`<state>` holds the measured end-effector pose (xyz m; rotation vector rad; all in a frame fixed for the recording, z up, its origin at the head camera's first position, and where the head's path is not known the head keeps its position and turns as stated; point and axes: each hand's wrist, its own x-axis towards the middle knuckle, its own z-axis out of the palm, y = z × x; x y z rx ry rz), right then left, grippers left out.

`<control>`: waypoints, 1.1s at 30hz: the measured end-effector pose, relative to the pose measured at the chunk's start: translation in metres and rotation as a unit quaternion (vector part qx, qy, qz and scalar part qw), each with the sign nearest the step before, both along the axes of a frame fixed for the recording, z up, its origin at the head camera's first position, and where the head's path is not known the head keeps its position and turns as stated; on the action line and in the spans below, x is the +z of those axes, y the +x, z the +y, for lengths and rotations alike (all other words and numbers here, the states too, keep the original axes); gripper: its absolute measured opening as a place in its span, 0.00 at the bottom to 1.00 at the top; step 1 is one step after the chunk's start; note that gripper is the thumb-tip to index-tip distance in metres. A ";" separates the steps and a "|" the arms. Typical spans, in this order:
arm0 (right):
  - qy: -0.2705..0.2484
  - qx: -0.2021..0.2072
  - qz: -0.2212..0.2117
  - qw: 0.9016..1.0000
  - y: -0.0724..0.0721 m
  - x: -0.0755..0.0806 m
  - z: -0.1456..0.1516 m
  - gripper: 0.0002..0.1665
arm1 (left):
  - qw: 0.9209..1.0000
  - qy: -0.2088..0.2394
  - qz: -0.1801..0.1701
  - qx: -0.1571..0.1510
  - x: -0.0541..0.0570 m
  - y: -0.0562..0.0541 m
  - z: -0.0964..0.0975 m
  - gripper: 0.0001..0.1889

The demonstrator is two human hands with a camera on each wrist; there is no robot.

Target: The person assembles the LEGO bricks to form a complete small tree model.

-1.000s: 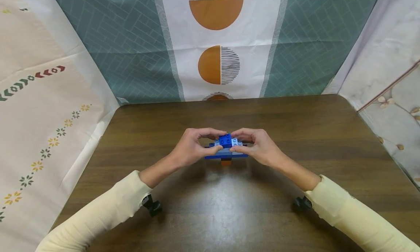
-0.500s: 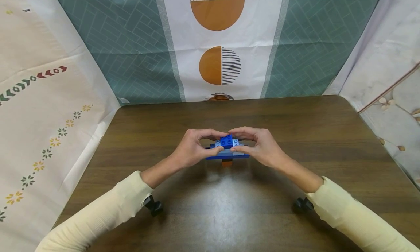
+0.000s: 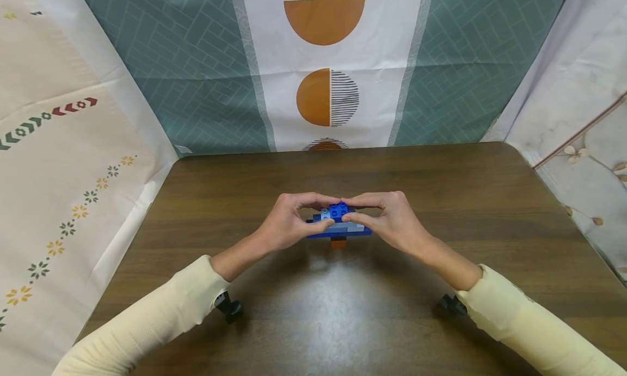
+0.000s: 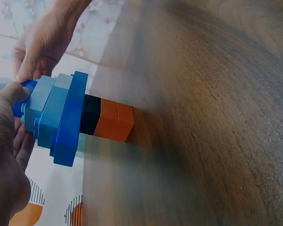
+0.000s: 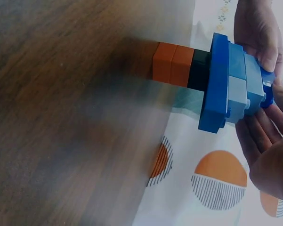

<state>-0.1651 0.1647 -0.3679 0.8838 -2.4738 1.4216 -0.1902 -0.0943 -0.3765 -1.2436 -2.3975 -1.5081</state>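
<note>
A tower of toy building blocks stands upright at mid-table. Its foot is two orange blocks (image 4: 112, 120) under a black block (image 4: 90, 115). Above them lies a long blue block (image 5: 214, 84), wider than the stem. Light blue blocks (image 5: 238, 96) form stepped layers over it, and a small dark blue block (image 3: 338, 209) sits on top. My left hand (image 3: 284, 223) pinches the top block from the left, thumb in front and fingers behind. From the right, my right hand (image 3: 389, 221) pinches the same block likewise. Their fingertips nearly meet and partly cover it.
The brown wooden table (image 3: 338, 310) extends around the tower on all sides. Patterned cloths hang behind it (image 3: 441, 93) and along both sides. Dark wrist cameras sit under both cream sleeves (image 3: 161, 305).
My right hand has shifted slightly left, its thumb and fingers now at the top block rather than over the light blue blocks beside it. The left hand keeps its hold.
</note>
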 end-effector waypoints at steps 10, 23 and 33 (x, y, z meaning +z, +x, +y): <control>-0.005 0.001 0.008 1.000 0.000 -0.001 0.001 0.20 | 1.000 -0.001 0.001 0.002 -0.001 0.001 0.001 0.21; 0.010 -0.016 -0.052 0.998 0.001 -0.001 0.002 0.21 | 0.999 -0.004 0.028 0.020 -0.011 0.010 0.003 0.23; 0.046 -0.023 -0.070 0.996 0.004 -0.012 0.013 0.29 | 0.999 -0.014 0.004 0.036 -0.013 0.012 -0.006 0.30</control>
